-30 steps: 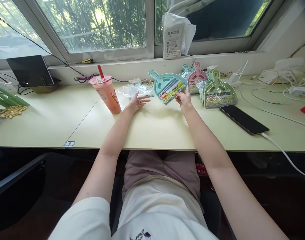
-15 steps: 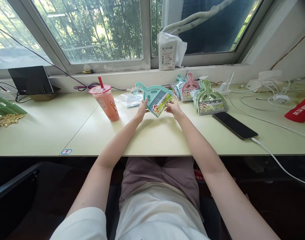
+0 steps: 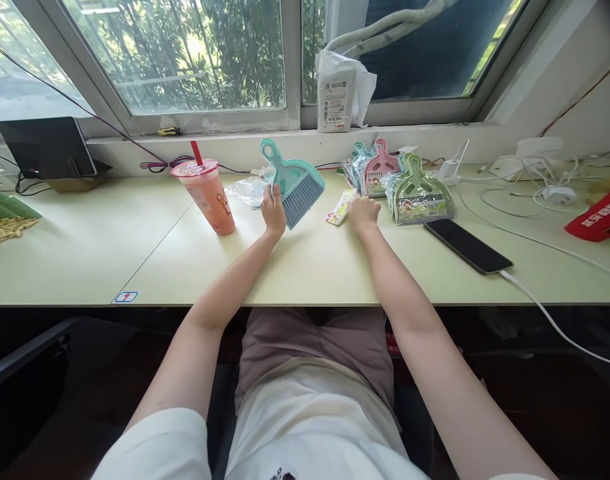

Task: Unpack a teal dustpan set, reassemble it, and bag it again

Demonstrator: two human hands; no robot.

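Left hand (image 3: 273,212) is gripping a teal mini brush-and-dustpan set (image 3: 293,181) along its left edge, fingers curled round it, lifting it clear of the desk (image 3: 305,267). The set is tilting, handle loop pointing up and left toward the window, grey bristles facing down and right.

Right hand (image 3: 363,212) is resting knuckles-up on the desk, fingers pressing together on a yellow printed label card (image 3: 340,208). The card is lying just left of the fingertips, well apart from the teal set; whether it is pinched or only touched, cannot tell.

Just right of this hand, a pile of packaged dustpan sets (image 3: 405,187) is sitting in clear wrap: green on top, pink and teal behind. A black phone (image 3: 467,245) is lying face-up beyond the pile, with a white cable running off to the right.

Left of the left hand, a pink drink cup (image 3: 205,195) with a red straw is standing upright. A crumpled clear plastic wrapper (image 3: 249,191) is lying between the cup and the teal set. A white parcel (image 3: 339,97) is leaning on the windowsill above.
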